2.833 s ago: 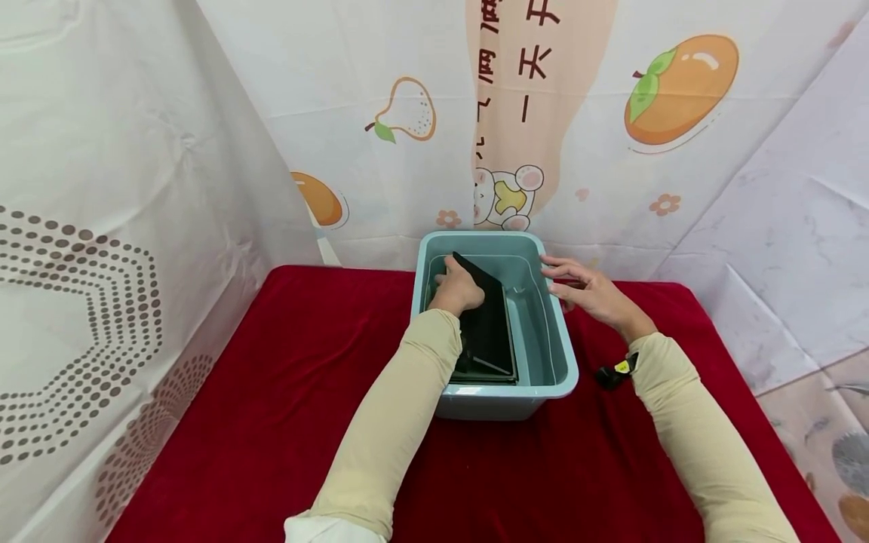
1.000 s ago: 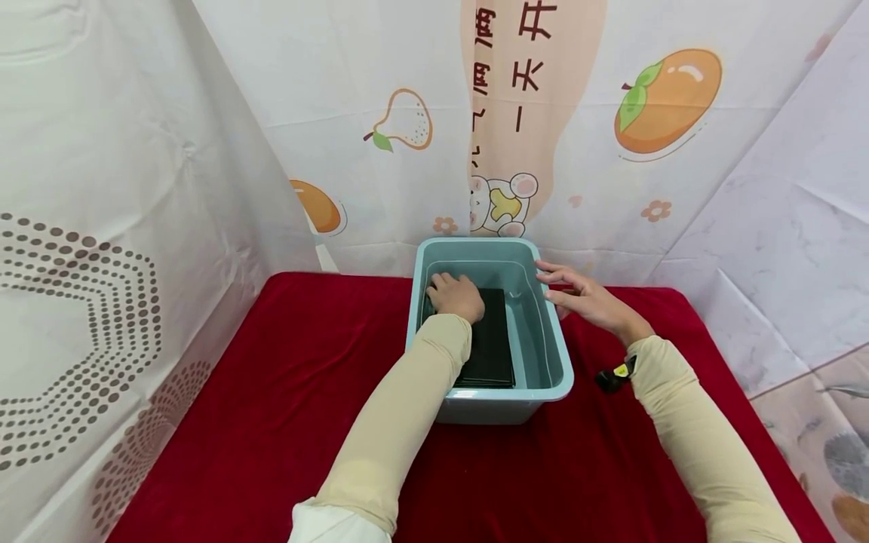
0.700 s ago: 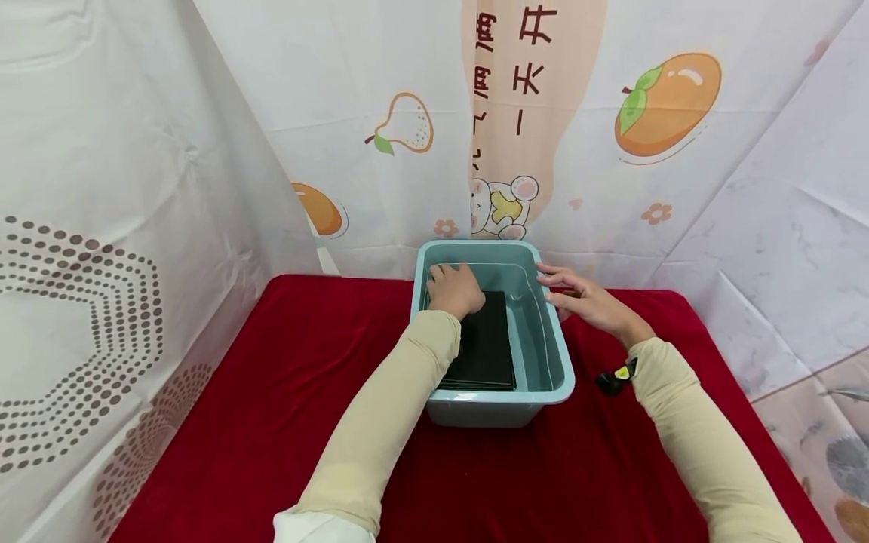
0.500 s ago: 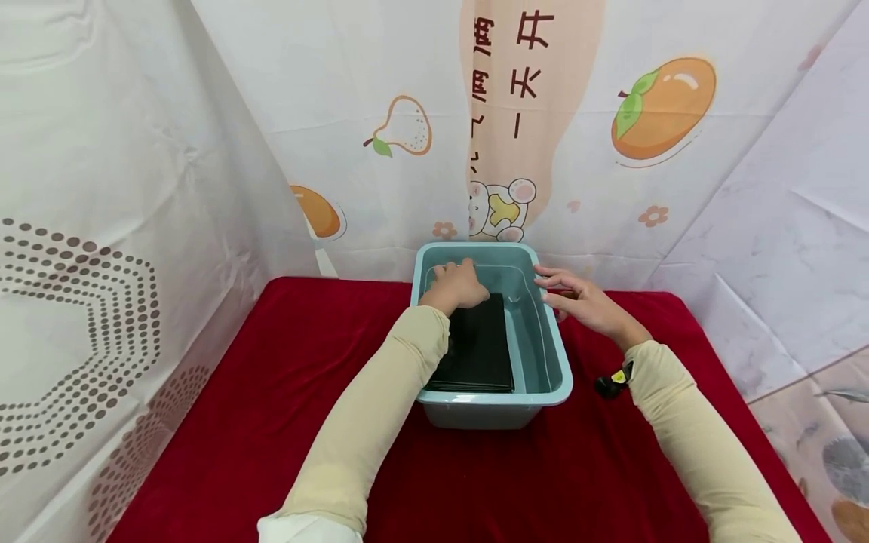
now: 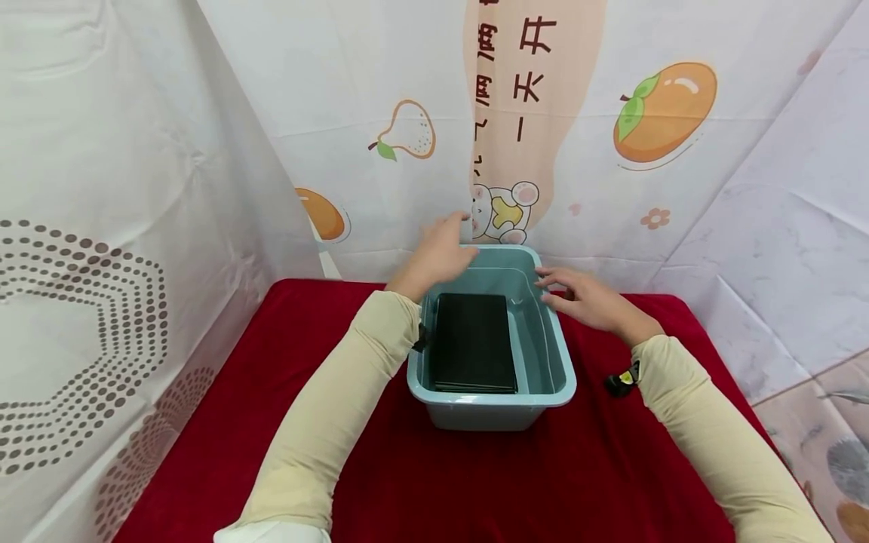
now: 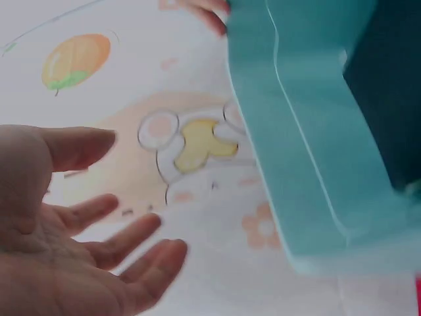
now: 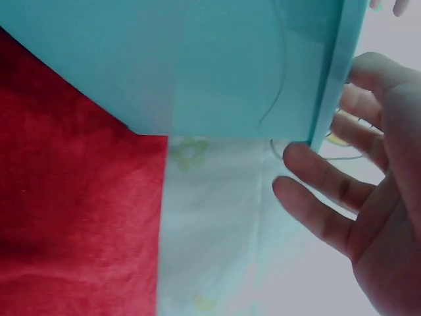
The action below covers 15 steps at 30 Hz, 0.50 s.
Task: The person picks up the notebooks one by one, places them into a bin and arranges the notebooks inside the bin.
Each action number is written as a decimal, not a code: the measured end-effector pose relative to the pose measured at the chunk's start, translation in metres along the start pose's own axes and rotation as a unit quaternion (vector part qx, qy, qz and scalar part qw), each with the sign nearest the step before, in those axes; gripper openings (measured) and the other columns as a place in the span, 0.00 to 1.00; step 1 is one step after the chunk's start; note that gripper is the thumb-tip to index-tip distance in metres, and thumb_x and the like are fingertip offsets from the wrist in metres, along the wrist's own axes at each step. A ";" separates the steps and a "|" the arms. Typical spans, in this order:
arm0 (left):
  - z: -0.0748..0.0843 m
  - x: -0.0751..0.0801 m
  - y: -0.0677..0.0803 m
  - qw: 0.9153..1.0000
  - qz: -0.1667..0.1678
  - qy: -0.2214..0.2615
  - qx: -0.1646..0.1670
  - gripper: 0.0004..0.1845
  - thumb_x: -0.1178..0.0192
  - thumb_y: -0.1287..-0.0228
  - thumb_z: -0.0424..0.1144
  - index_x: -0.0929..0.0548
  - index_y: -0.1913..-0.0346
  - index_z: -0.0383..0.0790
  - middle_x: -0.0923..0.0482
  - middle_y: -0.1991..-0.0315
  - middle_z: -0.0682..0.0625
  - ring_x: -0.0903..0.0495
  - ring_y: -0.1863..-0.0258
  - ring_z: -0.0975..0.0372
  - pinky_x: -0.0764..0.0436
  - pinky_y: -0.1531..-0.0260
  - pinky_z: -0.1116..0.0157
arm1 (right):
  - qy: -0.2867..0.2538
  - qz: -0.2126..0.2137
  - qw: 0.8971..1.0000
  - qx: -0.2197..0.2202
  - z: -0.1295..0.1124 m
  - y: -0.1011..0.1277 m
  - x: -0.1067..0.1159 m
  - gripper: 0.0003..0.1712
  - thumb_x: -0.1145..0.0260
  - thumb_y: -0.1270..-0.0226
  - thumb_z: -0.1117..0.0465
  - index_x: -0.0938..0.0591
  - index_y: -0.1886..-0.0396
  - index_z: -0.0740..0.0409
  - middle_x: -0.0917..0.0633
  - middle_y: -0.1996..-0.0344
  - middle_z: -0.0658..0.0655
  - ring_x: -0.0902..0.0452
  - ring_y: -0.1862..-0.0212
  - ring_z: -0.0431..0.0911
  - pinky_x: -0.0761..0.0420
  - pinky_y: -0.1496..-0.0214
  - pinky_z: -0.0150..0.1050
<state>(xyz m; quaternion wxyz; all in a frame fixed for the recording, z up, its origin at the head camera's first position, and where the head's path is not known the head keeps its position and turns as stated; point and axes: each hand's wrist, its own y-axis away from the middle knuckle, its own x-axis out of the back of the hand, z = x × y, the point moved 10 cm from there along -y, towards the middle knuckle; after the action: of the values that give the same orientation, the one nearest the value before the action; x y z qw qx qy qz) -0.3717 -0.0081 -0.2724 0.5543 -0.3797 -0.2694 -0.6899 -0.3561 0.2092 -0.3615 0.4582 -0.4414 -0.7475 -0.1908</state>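
A pale teal plastic bin [image 5: 490,406] stands on the red cloth [image 5: 285,392]. A black flat book-like thing [image 5: 473,351] lies flat on the bin's floor, toward its left side. My left hand [image 5: 440,251] hovers above the bin's far left corner, fingers spread and holding nothing; the left wrist view shows its empty palm [image 6: 79,263] beside the bin's rim [image 6: 289,184]. My right hand [image 5: 577,299] rests its straight fingers on the bin's right rim; in the right wrist view the fingers [image 7: 329,191] lie against the bin's outer wall [image 7: 197,66].
White curtains printed with fruit and a bear [image 5: 505,207] close in the back and both sides. A small black clip-like thing with a yellow tag [image 5: 619,380] sits by my right sleeve. Red cloth stretches in front of the bin and to its left.
My left hand laid the tilted black thing flat in the bin, let go and rose out to above the far rim. The right hand stayed on the right rim.
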 end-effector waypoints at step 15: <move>-0.033 0.057 0.019 0.979 0.165 -0.103 -0.055 0.33 0.51 0.22 0.54 0.43 0.20 0.52 0.41 0.22 0.48 0.45 0.26 0.49 0.35 0.29 0.48 | 0.140 0.124 0.982 -0.032 -0.015 -0.006 0.034 0.29 0.34 0.27 0.51 0.24 0.35 0.63 0.25 0.35 0.66 0.27 0.37 0.62 0.25 0.32 0.62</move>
<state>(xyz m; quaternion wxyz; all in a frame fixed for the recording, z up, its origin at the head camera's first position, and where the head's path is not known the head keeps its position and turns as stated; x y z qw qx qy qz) -0.3662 -0.0712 -0.2455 0.6081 -0.5182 -0.2203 -0.5595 -0.3597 0.2116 -0.3241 0.5643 -0.5136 -0.6091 -0.2163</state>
